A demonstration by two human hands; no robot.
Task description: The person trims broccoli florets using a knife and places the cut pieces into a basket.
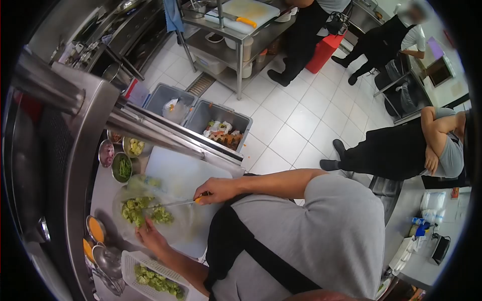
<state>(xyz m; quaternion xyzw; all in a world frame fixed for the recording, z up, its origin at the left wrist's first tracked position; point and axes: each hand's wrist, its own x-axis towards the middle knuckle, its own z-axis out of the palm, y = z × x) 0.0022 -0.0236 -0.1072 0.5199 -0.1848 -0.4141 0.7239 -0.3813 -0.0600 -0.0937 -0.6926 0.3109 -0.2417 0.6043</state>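
My right hand (217, 189) is closed round the orange handle of a knife (176, 203). Its blade reaches into chopped green lettuce (134, 210). The lettuce lies on clear plastic (185, 228), which looks like a bag, over a white cutting board (173, 168). My left hand (148, 236) has its bent fingers against the near side of the lettuce, opposite the blade. Beside my left forearm stands a white perforated basket (129, 276) with more lettuce (158, 283) inside.
Metal bowls of green herbs (122, 167), pale yellow pieces (133, 146) and chopped purple onion (106, 153) stand beyond the board. Orange sauce (95, 229) sits nearer. A steel rail (160, 131) borders the counter; grey bins (221, 108) stand past it. Several people are nearby.
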